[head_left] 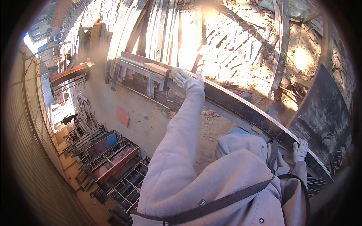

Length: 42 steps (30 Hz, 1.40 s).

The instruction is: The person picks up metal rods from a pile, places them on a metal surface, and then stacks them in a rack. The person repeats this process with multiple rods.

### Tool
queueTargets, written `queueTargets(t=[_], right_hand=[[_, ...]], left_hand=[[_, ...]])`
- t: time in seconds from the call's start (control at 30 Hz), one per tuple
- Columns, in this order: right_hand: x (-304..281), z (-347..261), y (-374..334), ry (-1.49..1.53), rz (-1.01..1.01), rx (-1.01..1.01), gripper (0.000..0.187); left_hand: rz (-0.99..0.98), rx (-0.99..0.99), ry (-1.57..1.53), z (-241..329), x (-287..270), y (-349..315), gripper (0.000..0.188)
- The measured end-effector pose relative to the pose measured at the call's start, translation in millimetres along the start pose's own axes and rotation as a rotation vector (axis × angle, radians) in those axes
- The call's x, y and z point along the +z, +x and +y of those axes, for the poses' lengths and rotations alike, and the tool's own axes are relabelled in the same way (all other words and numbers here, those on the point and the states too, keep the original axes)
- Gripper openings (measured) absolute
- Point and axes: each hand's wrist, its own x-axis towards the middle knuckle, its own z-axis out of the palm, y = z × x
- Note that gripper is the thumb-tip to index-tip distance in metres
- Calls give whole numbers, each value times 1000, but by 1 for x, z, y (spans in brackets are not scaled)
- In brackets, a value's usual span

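Note:
A long, narrow plywood plank [247, 109] with a dark face and a pale layered edge runs slantwise in front of me, from upper left to lower right. My left hand [190, 81], in a pale dusty glove, rests against its upper-left part with fingers stretched and thumb apart. Beside those fingertips a short light-brown wooden piece [156, 68] lies on a metal-framed bench [150, 88]. Toward the plank's lower-right end, my right hand [300, 150], also gloved, is closed over its edge. Its fingertips are partly hidden.
Beyond the plank, long boards [160, 30] and broken wood scraps [226, 49] cover sunlit ground. A large dark sheet [322, 113] leans at right. Metal frames [130, 188] and a red-sided rack [117, 164] stand at lower left, near a corrugated wall [28, 132]. A reddish piece [123, 116] lies on the floor.

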Motion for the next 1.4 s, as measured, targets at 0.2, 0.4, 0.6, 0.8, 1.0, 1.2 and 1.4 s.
queueTargets(t=[0.2, 0.4, 0.6, 0.8, 1.0, 1.2, 1.4], right_hand=[[-14, -1, -5, 21, -114, 31, 46], [-16, 4, -13, -52, -173, -9, 70], [-35, -5, -2, -30, -284, 19, 71], [-82, -157, 104, 296, -232, -285, 42], [15, -289, 239, 978, -794, 8, 50], [63, -375, 275, 662, -1411, 168, 84], [72, -435, 289, 680, -1629, 569, 82]], left_hand=[[-59, -80, 36, -8, 3, 4, 119], [-73, -59, 50, -10, 9, 0, 119], [-47, -58, 57, -14, 7, -1, 116], [-34, -40, -9, -21, 7, -1, 116], [-72, -33, -71, -21, 3, 0, 116], [-110, -49, -130, -6, -13, -5, 113], [-90, 9, -161, -17, -7, -12, 114]])
